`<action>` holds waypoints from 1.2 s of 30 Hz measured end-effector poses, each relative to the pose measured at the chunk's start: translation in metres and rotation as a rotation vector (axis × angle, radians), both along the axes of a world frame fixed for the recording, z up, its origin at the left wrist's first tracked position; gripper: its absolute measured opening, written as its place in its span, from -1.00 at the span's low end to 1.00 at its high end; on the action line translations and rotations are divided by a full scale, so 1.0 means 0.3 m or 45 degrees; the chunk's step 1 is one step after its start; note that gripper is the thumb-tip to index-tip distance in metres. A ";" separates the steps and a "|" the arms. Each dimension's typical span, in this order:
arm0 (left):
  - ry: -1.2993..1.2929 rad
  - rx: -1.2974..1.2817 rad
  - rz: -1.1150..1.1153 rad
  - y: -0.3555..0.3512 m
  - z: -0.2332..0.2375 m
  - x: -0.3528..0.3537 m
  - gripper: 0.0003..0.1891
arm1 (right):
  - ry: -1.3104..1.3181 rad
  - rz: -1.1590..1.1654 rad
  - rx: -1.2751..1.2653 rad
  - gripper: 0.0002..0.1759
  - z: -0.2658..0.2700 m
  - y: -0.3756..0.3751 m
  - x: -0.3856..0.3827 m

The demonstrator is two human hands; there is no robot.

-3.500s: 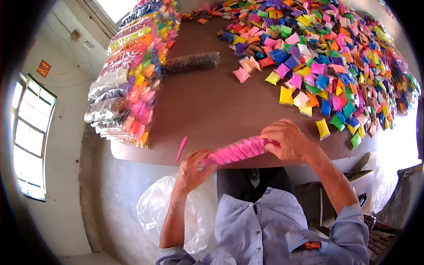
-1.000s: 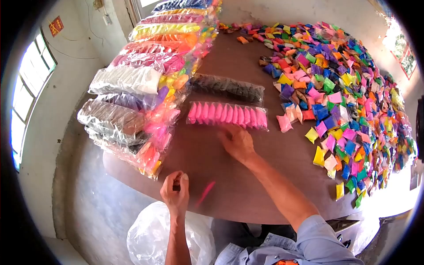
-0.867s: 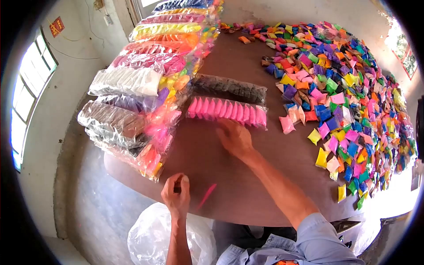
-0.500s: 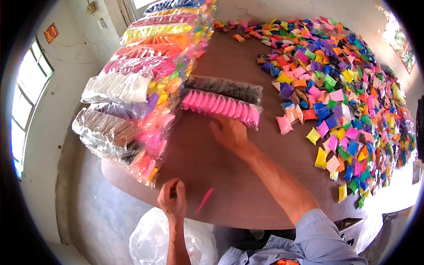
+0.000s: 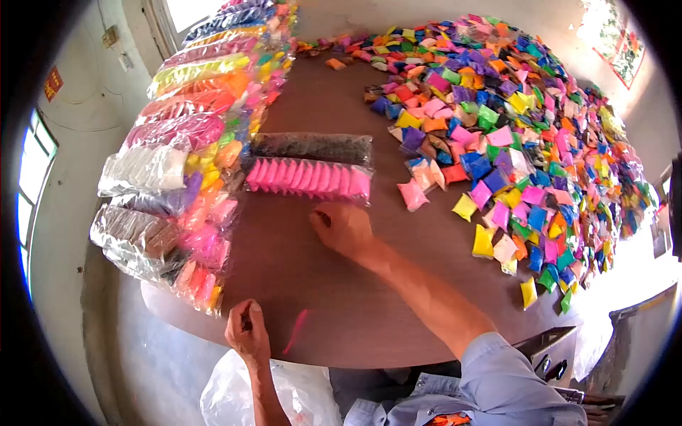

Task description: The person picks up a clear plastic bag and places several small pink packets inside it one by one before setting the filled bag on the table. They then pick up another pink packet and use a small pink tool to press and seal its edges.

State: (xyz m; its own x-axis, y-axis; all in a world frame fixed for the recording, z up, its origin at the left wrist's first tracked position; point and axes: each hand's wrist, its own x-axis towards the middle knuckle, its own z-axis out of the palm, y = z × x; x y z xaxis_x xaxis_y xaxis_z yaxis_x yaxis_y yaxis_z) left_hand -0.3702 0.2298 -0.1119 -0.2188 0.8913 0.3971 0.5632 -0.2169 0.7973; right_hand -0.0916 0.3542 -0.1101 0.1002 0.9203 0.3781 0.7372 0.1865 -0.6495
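Pink pack [image 5: 309,177] on table [image 5: 277,263]; just beyond right hand [image 5: 344,228]

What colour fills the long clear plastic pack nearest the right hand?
Bright pink fills the long clear plastic pack, best seen in the head view.

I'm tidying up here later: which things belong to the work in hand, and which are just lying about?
Likely job things:
- pink pack, nearest the right hand
- black pack beside it
- row of packs
- loose packets

Seemingly lying about:
- pink strip near the left hand
- clear plastic bag

brn tbl [image 5: 305,273], wht wall [image 5: 82,174], bright window [image 5: 33,165]
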 end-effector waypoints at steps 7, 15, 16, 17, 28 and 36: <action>-0.026 -0.056 0.004 0.002 -0.028 -0.017 -0.89 | 0.104 -0.021 -0.108 -0.79 0.041 -0.387 0.131; 0.099 0.045 -0.022 0.025 -0.091 -0.055 -0.85 | -0.174 -0.173 0.028 -0.65 0.035 -0.981 0.375; 0.069 0.022 -0.035 0.022 -0.085 -0.051 -0.83 | -0.202 -0.225 0.039 -0.66 0.035 -1.042 0.400; 0.071 0.027 -0.059 0.026 -0.093 -0.055 -0.83 | -0.200 -0.249 0.041 -0.66 0.033 -1.096 0.426; 0.302 -0.019 0.005 0.066 -0.139 -0.106 -0.71 | -0.049 -0.515 0.069 -0.70 0.015 -1.194 0.514; 0.296 -0.008 -0.042 0.076 -0.149 -0.118 -0.72 | -0.315 -0.787 0.361 -0.77 0.116 -0.909 0.788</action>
